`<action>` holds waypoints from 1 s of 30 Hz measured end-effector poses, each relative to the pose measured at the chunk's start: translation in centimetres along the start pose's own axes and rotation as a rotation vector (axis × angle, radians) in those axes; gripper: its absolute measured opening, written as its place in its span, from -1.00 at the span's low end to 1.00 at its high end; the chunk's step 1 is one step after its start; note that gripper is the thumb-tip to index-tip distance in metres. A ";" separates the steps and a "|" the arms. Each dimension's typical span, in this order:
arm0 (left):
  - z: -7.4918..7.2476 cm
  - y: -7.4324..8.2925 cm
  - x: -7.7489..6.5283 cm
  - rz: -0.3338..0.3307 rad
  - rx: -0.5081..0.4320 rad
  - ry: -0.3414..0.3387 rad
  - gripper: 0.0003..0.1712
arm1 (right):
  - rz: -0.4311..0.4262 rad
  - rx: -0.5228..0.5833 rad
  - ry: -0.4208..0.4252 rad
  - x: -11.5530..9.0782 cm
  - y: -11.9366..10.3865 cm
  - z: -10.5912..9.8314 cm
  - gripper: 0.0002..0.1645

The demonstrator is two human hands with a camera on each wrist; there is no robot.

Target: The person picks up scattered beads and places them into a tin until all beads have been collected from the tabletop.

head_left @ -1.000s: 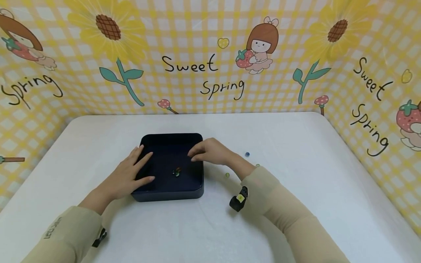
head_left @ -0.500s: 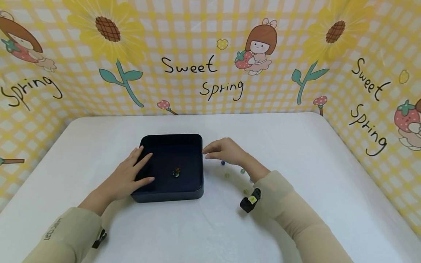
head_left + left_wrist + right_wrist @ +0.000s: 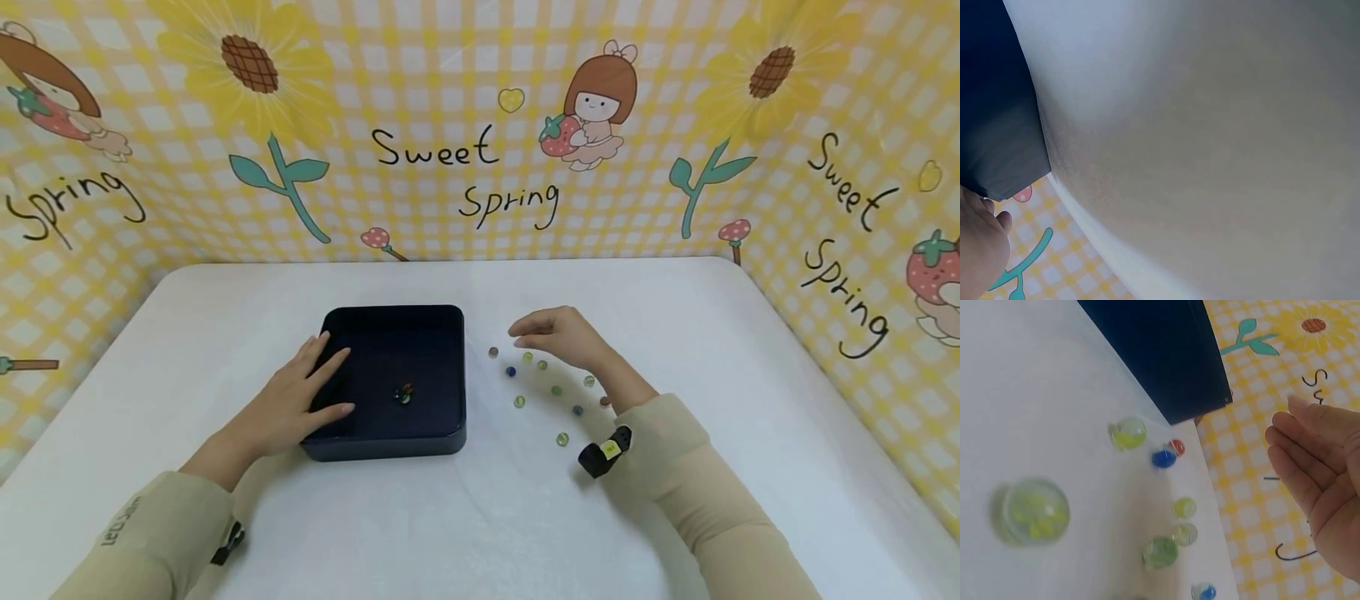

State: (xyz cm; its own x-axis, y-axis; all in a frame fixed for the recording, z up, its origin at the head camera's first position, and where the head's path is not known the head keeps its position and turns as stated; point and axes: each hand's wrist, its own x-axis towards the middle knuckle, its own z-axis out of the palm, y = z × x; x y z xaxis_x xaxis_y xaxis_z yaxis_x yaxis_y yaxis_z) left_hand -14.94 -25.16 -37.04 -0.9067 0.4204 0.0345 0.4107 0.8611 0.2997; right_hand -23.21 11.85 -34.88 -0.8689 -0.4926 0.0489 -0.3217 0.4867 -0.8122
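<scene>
My left hand [image 3: 288, 400] rests with spread fingers over the left rim of a dark navy square box [image 3: 386, 446]. A small cluster of glass marbles [image 3: 403, 394] lies on the box floor. Over the table right of the box, my right hand [image 3: 566, 337] hovers with its fingers extended together and the thumb near them; the right wrist view shows nothing in it. Beneath and in front of it several marbles lie scattered, among them a blue marble [image 3: 511, 372], a brownish marble [image 3: 492, 352] and a green marble [image 3: 1160, 552].
The white table [image 3: 420, 533] reaches back to a yellow checked cloth backdrop [image 3: 435, 75], which also lines both sides. A yellow-clear marble [image 3: 562, 439] lies nearest the front, close to the right wrist's camera [image 3: 603, 454].
My right hand has moved rightward from over the box's right rim to above the table, bringing more marbles into view. The left hand and the box have stayed put.
</scene>
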 end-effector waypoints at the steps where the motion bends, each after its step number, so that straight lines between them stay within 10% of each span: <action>1: 0.0 0.0 0.0 -0.001 0.000 -0.003 -0.12 | 0.007 0.001 0.007 -0.1 0.2 -0.2 -0.71; 30: -0.1 0.0 0.0 -0.002 -0.003 0.001 -0.11 | 0.246 -0.021 0.121 -3.6 5.6 -3.4 -0.71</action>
State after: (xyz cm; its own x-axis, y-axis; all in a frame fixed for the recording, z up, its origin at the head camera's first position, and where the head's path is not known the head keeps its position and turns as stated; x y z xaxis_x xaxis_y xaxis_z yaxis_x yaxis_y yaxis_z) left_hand -14.95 -25.16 -36.96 -0.9078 0.4179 0.0347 0.4081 0.8614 0.3025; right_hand -23.20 18.80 -37.65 -0.9601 -0.2686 -0.0778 -0.1025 0.5967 -0.7959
